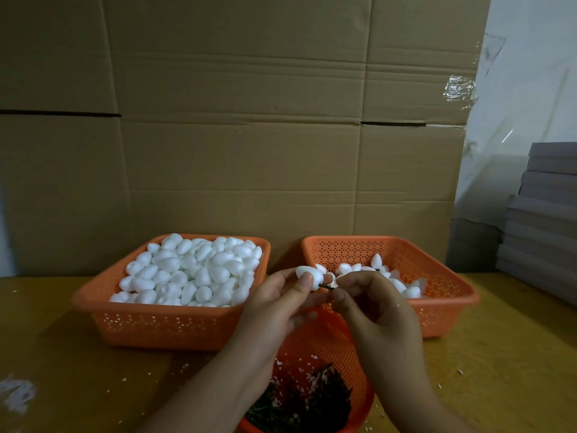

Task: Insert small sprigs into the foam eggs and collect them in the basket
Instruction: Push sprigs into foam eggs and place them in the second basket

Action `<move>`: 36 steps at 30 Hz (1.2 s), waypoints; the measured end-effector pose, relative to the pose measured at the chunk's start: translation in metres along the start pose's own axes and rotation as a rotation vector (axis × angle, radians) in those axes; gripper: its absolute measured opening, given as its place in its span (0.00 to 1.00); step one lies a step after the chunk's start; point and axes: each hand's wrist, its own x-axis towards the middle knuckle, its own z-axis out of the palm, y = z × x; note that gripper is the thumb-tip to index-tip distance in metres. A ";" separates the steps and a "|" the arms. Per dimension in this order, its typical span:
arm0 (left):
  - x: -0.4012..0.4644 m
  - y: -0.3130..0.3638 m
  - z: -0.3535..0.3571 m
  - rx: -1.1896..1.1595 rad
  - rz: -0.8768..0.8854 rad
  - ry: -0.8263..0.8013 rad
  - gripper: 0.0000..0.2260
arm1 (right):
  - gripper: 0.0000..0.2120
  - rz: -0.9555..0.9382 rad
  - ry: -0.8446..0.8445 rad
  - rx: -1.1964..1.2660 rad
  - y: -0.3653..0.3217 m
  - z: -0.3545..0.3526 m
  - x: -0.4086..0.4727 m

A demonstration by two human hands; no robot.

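Foam egg [309, 276] gripped in left hand [281, 303]; right hand [367, 303] pinches sprig [326, 287] at its base; push straight, egg steadied.

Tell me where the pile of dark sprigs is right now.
In the head view, the sprigs lie in the round orange basket at bottom centre, below both hands and nearer than the two rectangular baskets.

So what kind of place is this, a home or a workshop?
Probably a small craft workshop or packing room: flattened cardboard as a backdrop, a basket heaped with foam eggs, stacked boards at the side.
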 end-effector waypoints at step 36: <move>-0.002 0.018 0.004 -0.151 0.053 0.015 0.13 | 0.26 -0.159 -0.124 -0.258 0.008 0.002 -0.006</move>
